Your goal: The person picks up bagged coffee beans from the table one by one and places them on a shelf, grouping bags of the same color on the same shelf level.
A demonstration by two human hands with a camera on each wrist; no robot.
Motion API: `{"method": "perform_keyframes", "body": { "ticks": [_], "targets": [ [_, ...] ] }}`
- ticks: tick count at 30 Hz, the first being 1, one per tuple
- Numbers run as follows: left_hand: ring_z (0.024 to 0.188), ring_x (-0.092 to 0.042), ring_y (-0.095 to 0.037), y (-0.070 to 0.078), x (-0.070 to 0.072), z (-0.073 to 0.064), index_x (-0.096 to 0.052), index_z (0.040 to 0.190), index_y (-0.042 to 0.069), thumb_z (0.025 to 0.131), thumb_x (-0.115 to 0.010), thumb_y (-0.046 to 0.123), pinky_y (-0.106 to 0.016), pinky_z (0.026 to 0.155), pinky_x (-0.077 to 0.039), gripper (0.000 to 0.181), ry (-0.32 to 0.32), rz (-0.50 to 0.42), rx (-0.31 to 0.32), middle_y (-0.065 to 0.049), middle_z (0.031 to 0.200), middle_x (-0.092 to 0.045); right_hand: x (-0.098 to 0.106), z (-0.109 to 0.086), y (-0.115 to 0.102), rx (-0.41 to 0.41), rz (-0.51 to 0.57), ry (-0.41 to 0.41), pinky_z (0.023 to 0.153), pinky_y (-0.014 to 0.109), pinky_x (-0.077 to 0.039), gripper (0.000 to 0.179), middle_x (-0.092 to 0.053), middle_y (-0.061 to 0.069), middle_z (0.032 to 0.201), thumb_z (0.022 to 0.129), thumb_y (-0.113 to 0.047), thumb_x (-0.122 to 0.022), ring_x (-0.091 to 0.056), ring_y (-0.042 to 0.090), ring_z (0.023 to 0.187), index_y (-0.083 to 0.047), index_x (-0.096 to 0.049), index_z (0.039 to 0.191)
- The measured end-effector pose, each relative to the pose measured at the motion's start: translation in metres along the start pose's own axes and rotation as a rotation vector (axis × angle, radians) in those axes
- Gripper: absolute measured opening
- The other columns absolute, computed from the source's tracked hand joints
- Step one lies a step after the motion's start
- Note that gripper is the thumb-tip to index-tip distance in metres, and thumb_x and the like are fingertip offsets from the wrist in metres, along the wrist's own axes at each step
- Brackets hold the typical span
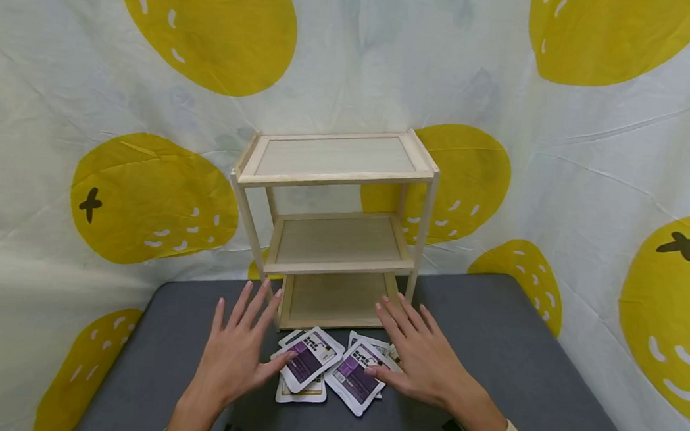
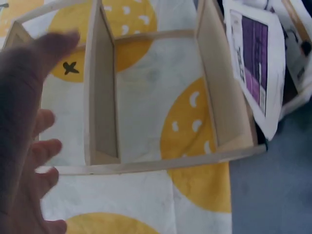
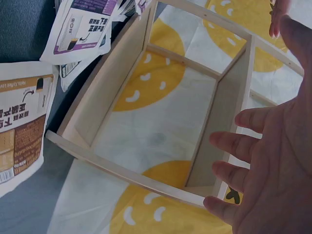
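Note:
My left hand (image 1: pixel 231 357) is held with fingers spread, to the left of a small pile of flat white pouches; it holds nothing. On the right, my right hand (image 1: pixel 431 364) hovers likewise with straight fingers, its thumb overlapping a pouch in the head view. Two pouches with purple labels (image 1: pixel 311 357) (image 1: pixel 351 386) lie on top, side by side. Beneath the left one, a yellow-edged pouch (image 1: pixel 310 394) shows partly. A brown-labelled pouch printed with "Coffee" (image 3: pixel 22 126) appears in the right wrist view. Other pouches are partly hidden under these.
Just behind the pouches stands a three-tier pale wooden shelf (image 1: pixel 337 157) on a dark grey table (image 1: pixel 508 357). Its middle board (image 1: pixel 337 240) and bottom board (image 1: pixel 340 301) show bare wood. A white cloth with yellow fruit prints (image 1: pixel 319 56) hangs behind and at the sides.

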State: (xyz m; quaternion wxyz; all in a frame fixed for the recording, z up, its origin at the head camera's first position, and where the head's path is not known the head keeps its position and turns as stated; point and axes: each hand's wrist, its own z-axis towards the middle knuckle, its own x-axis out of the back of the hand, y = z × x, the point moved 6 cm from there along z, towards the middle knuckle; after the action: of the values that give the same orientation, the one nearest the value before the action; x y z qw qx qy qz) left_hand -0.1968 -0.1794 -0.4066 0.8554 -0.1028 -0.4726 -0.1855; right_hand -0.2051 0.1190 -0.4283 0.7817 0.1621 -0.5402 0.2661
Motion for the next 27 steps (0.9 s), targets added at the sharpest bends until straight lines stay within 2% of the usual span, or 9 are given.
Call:
{"method": "perform_keyframes", "body": {
  "ticks": [4,6,9,13,16,19,21,24,27],
  "targets": [
    [0.138,-0.046,-0.04,-0.004,0.012,0.004,-0.046,0.152,0.008,0.102,-0.04,0.064,-0.072,0.103,-0.035,0.075,0.165,-0.137,0.005,-0.016,0.154,-0.046,0.002,-0.001,0.001,0.0,0.02,0.008,0.115,0.06,-0.031,0.087,-0.041,0.006,0.16,0.092,-0.066,-0.06,-0.033,0.034,0.15,-0.012,-0.038,0.157],
    [0.128,-0.053,-0.041,-0.009,0.019,0.006,-0.054,0.145,0.003,0.102,-0.049,0.051,-0.067,0.096,-0.042,0.065,0.262,-0.221,0.009,-0.019,0.144,-0.055,0.006,-0.001,0.001,0.001,0.039,0.024,0.114,0.059,-0.034,0.083,-0.046,0.006,0.157,0.091,-0.059,-0.067,-0.036,0.034,0.148,-0.01,-0.044,0.154],
    [0.122,-0.056,-0.039,-0.019,0.022,0.009,-0.057,0.14,0.001,0.096,-0.065,0.033,-0.06,0.093,-0.045,0.055,0.318,-0.306,0.045,-0.019,0.137,-0.058,0.01,-0.001,0.001,0.002,0.068,0.044,0.112,0.058,-0.037,0.079,-0.051,0.007,0.152,0.09,-0.053,-0.072,-0.04,0.033,0.146,-0.009,-0.048,0.151],
    [0.119,-0.057,-0.034,-0.035,0.018,0.012,-0.058,0.137,0.0,0.087,-0.077,0.009,-0.048,0.097,-0.045,0.054,0.345,-0.422,0.138,-0.017,0.132,-0.06,0.011,-0.002,0.0,0.012,0.11,0.048,0.109,0.056,-0.042,0.072,-0.056,0.007,0.147,0.09,-0.049,-0.074,-0.046,0.033,0.141,-0.008,-0.054,0.146],
    [0.118,-0.059,-0.03,-0.048,0.012,0.018,-0.057,0.138,0.002,0.087,-0.077,0.0,-0.029,0.098,-0.046,0.055,0.358,-0.542,0.226,-0.015,0.131,-0.061,0.011,-0.004,-0.001,0.03,0.149,0.061,0.106,0.055,-0.046,0.067,-0.059,0.008,0.142,0.089,-0.045,-0.076,-0.052,0.032,0.135,-0.007,-0.057,0.142],
    [0.122,-0.058,-0.027,-0.062,0.006,0.026,-0.052,0.146,0.011,0.09,-0.073,-0.001,-0.021,0.096,-0.045,0.06,0.344,-0.689,0.312,-0.011,0.137,-0.059,0.01,-0.006,-0.002,0.044,0.191,0.073,0.102,0.052,-0.049,0.067,-0.061,0.008,0.139,0.087,-0.042,-0.078,-0.057,0.03,0.13,-0.008,-0.058,0.141],
    [0.129,-0.055,-0.028,-0.069,0.002,0.035,-0.047,0.151,0.014,0.092,-0.071,-0.003,-0.029,0.1,-0.047,0.066,0.326,-0.791,0.349,-0.01,0.142,-0.055,0.009,-0.007,-0.002,0.045,0.217,0.075,0.101,0.05,-0.05,0.067,-0.062,0.007,0.139,0.087,-0.042,-0.079,-0.059,0.028,0.127,-0.009,-0.058,0.141],
    [0.137,-0.047,-0.034,-0.079,-0.003,0.05,-0.037,0.156,0.012,0.092,-0.068,-0.007,-0.047,0.108,-0.043,0.073,0.288,-0.925,0.36,-0.013,0.151,-0.047,0.008,-0.009,-0.001,0.037,0.233,0.071,0.1,0.048,-0.051,0.066,-0.062,0.006,0.139,0.087,-0.041,-0.079,-0.06,0.025,0.126,-0.011,-0.057,0.142],
    [0.14,-0.043,-0.037,-0.084,-0.007,0.063,-0.032,0.158,0.012,0.093,-0.065,-0.009,-0.044,0.113,-0.04,0.076,0.257,-1.02,0.339,-0.013,0.155,-0.042,0.007,-0.009,-0.001,0.032,0.249,0.071,0.099,0.046,-0.052,0.065,-0.063,0.004,0.137,0.087,-0.039,-0.08,-0.061,0.023,0.124,-0.011,-0.058,0.141]
  ]
}}
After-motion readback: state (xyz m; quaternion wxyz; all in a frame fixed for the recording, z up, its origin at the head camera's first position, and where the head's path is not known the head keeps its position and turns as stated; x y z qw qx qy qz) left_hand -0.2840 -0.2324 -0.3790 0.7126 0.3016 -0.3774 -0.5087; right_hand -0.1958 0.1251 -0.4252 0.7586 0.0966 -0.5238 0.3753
